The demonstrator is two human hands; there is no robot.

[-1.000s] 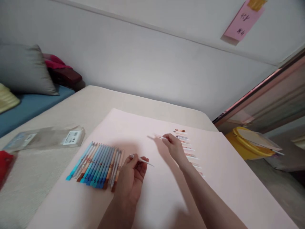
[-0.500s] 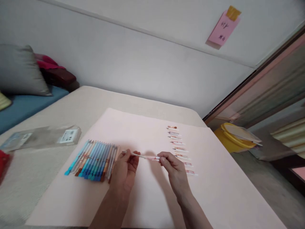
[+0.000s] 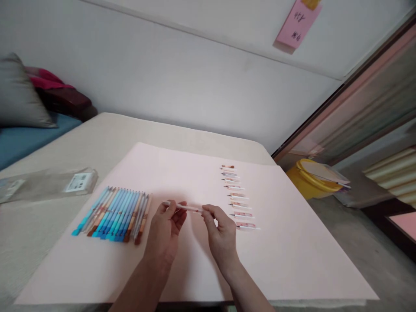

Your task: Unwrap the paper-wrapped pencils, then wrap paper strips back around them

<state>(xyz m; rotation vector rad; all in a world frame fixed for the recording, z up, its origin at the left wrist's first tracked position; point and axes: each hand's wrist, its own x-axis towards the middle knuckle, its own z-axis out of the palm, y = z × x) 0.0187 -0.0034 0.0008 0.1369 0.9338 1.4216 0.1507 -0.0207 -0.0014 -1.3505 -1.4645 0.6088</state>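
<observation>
A pink sheet (image 3: 292, 242) bears a row of pens (image 3: 112, 212) at left and short pieces (image 3: 238, 199) at right. Between them, the left hand (image 3: 164, 229) and right hand (image 3: 222, 236) each pinch one end of a thin white pen (image 3: 190, 208), which is probably best held straight and lightly.

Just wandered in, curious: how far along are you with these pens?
Seemingly done: the row of blue and brown pens side by side on the pink sheet. In hand: left hand and right hand pinch one thin white stick between them. Possibly left: the column of small pieces to the right.
</observation>
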